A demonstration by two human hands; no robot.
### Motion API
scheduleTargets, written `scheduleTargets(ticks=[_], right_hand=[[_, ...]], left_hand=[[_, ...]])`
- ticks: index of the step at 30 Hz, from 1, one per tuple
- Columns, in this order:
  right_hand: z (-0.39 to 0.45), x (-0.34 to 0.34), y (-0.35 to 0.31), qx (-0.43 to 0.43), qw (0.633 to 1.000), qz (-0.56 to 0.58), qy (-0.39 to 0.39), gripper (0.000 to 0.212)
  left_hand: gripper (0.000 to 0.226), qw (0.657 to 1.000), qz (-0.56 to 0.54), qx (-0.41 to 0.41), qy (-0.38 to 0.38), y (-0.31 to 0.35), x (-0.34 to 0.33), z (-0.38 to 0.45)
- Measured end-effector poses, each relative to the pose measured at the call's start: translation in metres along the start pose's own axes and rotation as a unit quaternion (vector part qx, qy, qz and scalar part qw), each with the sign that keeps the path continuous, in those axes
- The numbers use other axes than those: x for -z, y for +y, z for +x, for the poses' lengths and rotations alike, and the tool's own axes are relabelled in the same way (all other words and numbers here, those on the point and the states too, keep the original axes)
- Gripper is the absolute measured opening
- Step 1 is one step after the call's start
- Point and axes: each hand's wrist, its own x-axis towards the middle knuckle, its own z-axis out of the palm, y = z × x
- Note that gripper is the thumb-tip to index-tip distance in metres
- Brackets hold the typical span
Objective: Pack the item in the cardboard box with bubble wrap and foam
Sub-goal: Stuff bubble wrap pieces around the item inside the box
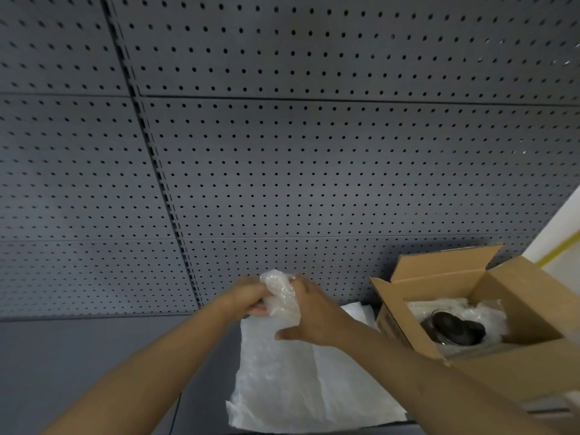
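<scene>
A crumpled wad of clear bubble wrap (281, 296) is held up between both hands near the bottom middle of the view. My left hand (248, 298) pinches its left side and my right hand (309, 315) grips its right side. Below them lies a white foam sheet (301, 381) spread flat on the surface. At the right stands the open cardboard box (521, 365), flaps up. Inside it a dark round item (452, 329) rests in clear bubble wrap.
A dark grey pegboard wall (282, 152) fills most of the view behind the hands. The grey work surface (78, 356) runs along the bottom left. A white wall with a yellow stripe (561, 243) shows at the far right.
</scene>
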Motion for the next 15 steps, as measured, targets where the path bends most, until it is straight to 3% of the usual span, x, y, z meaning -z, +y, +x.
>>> scheduleTargets(ticks=[3,5,8,10,12,15], right_hand=[[0.005,-0.009,0.003,-0.028,0.997,-0.055,0.049,0.087],[0.007,-0.010,0.008,-0.045,0.993,-0.060,0.094,0.067],[0.007,-0.004,0.017,-0.067,0.991,-0.038,0.107,0.055],[0.008,0.004,0.021,-0.083,0.991,-0.037,0.096,0.049],[0.009,0.013,0.026,-0.092,0.991,-0.053,0.079,0.045],[0.006,0.029,0.036,-0.087,0.994,-0.059,0.029,0.039]], left_hand=[[0.028,0.998,-0.055,0.024,-0.036,0.004,-0.002,-0.004],[0.024,0.993,-0.086,0.025,-0.072,0.007,-0.001,-0.008],[0.021,0.988,-0.084,0.012,-0.127,0.010,0.001,-0.011],[0.024,0.992,0.016,-0.022,-0.121,0.009,0.003,-0.009],[0.034,0.973,0.200,-0.089,-0.072,0.004,0.008,-0.004],[0.059,0.874,0.449,-0.182,-0.035,0.000,0.013,0.001]])
